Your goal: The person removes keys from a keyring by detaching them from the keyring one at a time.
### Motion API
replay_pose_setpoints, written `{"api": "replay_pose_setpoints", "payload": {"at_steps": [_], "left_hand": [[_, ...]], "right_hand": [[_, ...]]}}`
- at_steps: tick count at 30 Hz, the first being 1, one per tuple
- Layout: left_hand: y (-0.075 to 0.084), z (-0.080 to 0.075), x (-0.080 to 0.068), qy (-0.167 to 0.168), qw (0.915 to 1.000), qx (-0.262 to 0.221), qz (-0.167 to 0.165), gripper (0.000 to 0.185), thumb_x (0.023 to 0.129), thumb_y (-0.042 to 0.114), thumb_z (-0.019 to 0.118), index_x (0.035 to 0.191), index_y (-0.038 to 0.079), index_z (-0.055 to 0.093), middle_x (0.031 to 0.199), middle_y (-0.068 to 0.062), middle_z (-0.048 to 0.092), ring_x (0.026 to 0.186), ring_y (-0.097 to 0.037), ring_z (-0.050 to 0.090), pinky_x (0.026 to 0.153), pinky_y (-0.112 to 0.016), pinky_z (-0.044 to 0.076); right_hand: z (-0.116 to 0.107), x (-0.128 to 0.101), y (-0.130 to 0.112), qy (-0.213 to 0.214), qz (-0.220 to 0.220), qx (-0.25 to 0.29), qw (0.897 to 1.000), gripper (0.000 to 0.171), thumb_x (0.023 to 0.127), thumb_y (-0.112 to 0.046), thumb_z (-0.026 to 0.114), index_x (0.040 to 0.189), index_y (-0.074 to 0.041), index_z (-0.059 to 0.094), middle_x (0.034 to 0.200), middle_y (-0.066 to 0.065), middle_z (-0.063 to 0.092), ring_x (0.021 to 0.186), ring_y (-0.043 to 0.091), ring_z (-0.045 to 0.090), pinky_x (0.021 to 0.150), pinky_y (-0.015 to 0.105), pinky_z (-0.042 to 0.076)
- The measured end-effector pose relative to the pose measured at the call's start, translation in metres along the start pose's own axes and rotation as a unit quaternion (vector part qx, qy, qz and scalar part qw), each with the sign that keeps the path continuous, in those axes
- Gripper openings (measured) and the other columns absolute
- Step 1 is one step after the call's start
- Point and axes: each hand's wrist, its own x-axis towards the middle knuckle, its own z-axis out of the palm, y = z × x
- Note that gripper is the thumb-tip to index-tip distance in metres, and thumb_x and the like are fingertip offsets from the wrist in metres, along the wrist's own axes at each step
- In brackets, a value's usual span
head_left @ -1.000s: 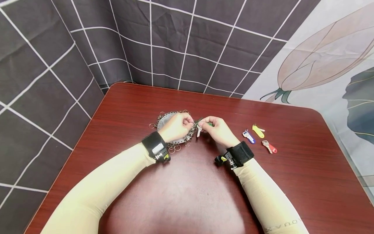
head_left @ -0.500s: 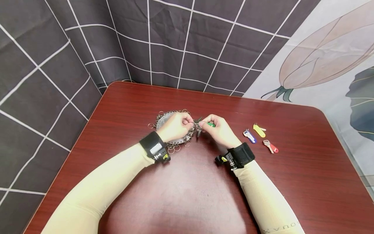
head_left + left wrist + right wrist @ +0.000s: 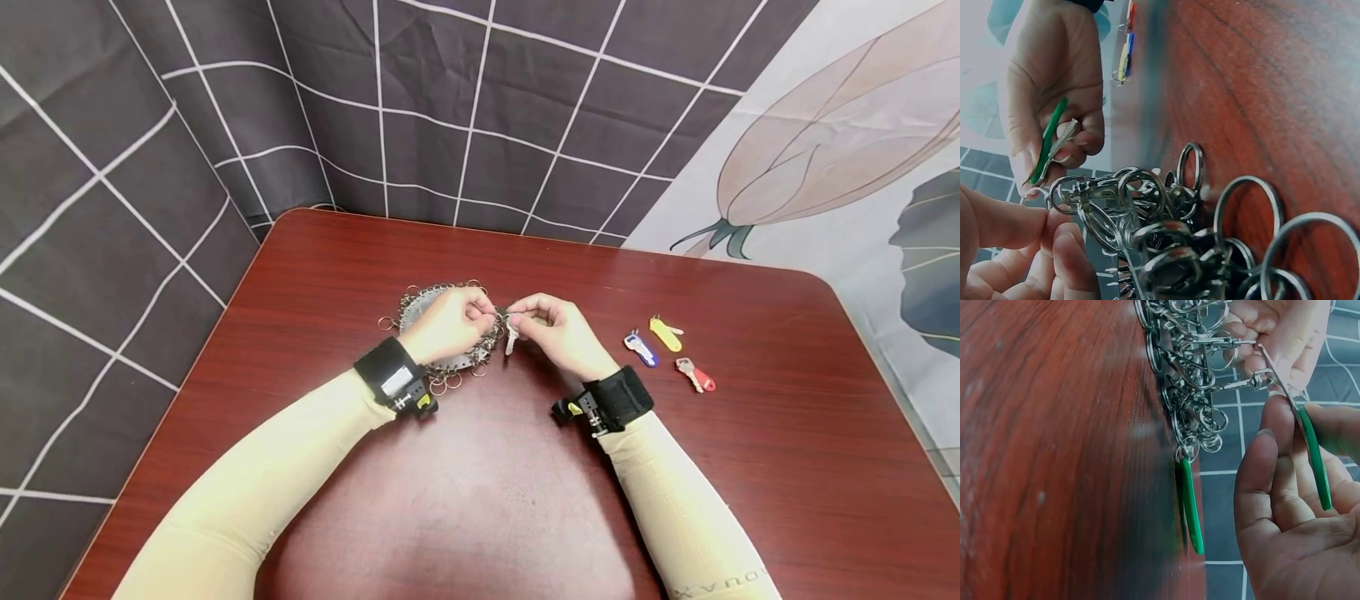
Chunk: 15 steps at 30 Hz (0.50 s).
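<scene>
A round grey disc [image 3: 415, 312] edged with many metal clasps and key rings [image 3: 438, 384] lies on the table. My left hand [image 3: 453, 327] reaches across it and pinches a key ring at its right edge; the fingertips partly hide that ring. Facing it, my right hand [image 3: 561, 335] holds a key [image 3: 512, 338] with a green key tag [image 3: 1316, 459] between thumb and fingers. In the left wrist view, the tag's thin ring [image 3: 1034, 192] is right at my left fingertips, beside a metal clasp [image 3: 1075, 194]. Another green tag [image 3: 1191, 506] hangs from the disc's edge.
To the right lie three keys with tags: blue [image 3: 641, 348], yellow [image 3: 665, 334] and red [image 3: 695, 375]. The reddish-brown table [image 3: 450, 492] meets a dark checked curtain [image 3: 427, 150] behind and at the left. A floral cloth [image 3: 825, 167] hangs at the right.
The key in my right hand has turned and hangs lower, and its green tag no longer shows in the head view. My left hand stays nearly still at the disc's edge.
</scene>
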Motion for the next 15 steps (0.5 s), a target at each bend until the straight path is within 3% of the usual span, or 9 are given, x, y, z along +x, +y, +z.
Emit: {"api": "replay_pose_setpoints", "payload": {"at_steps": [6, 15], "left_hand": [[0.0012, -0.0009, -0.0010, 0.003, 1.0000, 0.006, 0.003, 0.004, 0.088, 0.009, 0.063, 0.090, 0.007, 0.065, 0.080, -0.002, 0.065, 0.077, -0.014, 0.062, 0.069, -0.027, 0.050], [0.0020, 0.0004, -0.0021, 0.024, 0.9995, 0.018, 0.004, 0.009, 0.088, 0.008, 0.061, 0.092, 0.005, 0.068, 0.082, -0.004, 0.066, 0.078, -0.015, 0.062, 0.071, -0.027, 0.051]], "right_hand": [[0.0012, 0.0000, -0.0004, 0.010, 0.007, -0.001, 1.000, 0.014, 0.093, -0.014, 0.065, 0.101, -0.003, 0.066, 0.078, 0.008, 0.063, 0.060, 0.018, 0.050, 0.051, 0.023, 0.040], [0.0044, 0.0009, -0.0077, 0.012, 0.018, 0.002, 1.000, 0.013, 0.095, -0.005, 0.059, 0.103, 0.005, 0.061, 0.077, 0.014, 0.057, 0.059, 0.017, 0.047, 0.050, 0.021, 0.038]]}}
